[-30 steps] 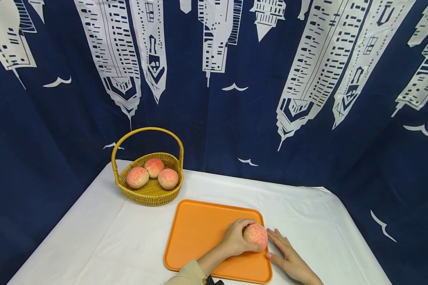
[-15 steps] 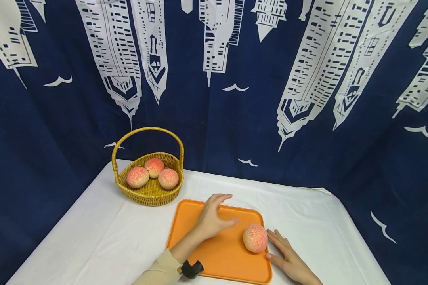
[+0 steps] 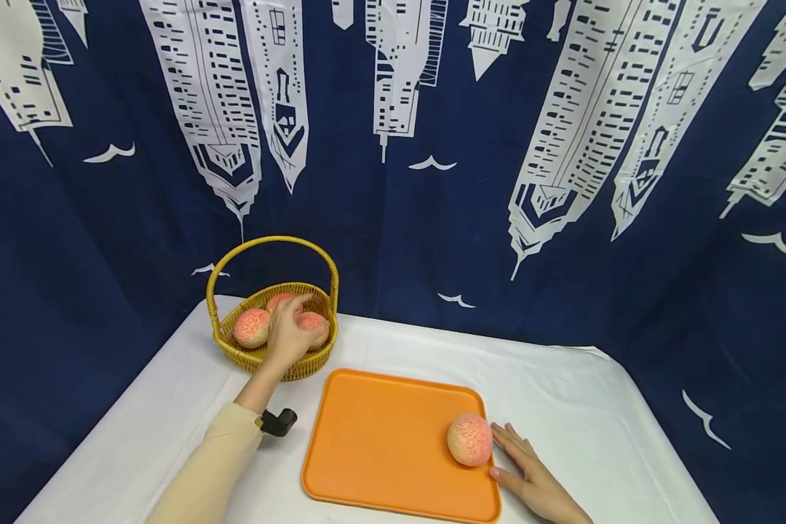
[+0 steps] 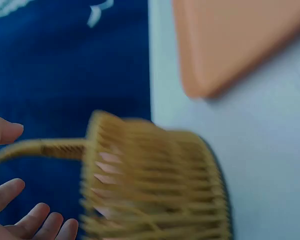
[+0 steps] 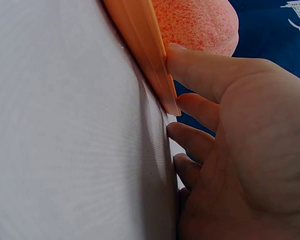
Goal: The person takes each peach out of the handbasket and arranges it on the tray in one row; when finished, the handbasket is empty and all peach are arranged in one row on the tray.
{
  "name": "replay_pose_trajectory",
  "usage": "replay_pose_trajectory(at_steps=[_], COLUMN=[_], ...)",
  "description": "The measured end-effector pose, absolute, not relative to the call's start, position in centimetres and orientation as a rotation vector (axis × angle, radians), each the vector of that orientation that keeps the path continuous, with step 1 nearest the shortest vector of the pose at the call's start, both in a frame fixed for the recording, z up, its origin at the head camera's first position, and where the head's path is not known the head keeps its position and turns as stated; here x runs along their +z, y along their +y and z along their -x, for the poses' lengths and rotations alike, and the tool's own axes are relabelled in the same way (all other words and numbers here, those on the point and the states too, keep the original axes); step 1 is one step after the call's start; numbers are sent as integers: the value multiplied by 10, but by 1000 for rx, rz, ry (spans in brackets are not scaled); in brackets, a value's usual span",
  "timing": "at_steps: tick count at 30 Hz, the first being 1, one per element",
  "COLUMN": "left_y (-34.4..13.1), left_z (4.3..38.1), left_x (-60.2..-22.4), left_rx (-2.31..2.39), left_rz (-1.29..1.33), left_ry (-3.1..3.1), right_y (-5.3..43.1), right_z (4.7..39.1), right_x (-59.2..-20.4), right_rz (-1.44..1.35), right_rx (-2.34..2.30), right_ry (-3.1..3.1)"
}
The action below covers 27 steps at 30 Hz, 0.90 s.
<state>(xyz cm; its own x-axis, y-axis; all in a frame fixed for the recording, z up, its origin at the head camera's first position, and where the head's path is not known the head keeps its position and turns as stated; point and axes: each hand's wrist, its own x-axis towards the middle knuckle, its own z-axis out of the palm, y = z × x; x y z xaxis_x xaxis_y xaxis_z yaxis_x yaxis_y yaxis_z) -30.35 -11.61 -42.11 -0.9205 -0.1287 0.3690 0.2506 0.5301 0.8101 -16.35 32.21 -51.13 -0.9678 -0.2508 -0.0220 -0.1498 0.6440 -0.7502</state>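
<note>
Three pink-speckled, peach-like balls are seated in the wicker basket [image 3: 236,356]; a fourth ball [image 3: 469,440] is set on the orange tray [image 3: 373,451], near its right edge. The left hand [image 3: 288,335] is held over the basket, thumb and fingers spread about the right-hand ball [image 3: 313,320]; no grip is seen to be closed, and whether that ball is touched cannot be told. The right hand [image 3: 530,477] is laid at the tray's edge, fingers extended, nothing grasped. Judged by look only: balls probably light, perhaps slightly yielding, matte and so not very slippery, liable to roll or dent if squeezed. A hold is best taken from above, across the widest sides, with the back ball [image 3: 280,299], left ball [image 3: 252,328] and arched handle [image 3: 275,239] avoided.
</note>
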Motion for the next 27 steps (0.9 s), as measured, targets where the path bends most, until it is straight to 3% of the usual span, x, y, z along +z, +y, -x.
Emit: replay_pose_trajectory(at_steps=[11,21,27], left_y=[-141,-139,-136], left_z=[326,337,337], left_x=[-451,-454,-452], left_rx=[-1372,-1348,-1361], left_rz=[-64,-93,-102], left_ry=[-2603,-2647,-2661], right_y=[320,320,322], right_z=[162,166,164], right_x=[-514,-507,-509], right_rz=[416,234,287], right_rx=[-1219,-1198,-1200], right_ry=[2769,2649,2691])
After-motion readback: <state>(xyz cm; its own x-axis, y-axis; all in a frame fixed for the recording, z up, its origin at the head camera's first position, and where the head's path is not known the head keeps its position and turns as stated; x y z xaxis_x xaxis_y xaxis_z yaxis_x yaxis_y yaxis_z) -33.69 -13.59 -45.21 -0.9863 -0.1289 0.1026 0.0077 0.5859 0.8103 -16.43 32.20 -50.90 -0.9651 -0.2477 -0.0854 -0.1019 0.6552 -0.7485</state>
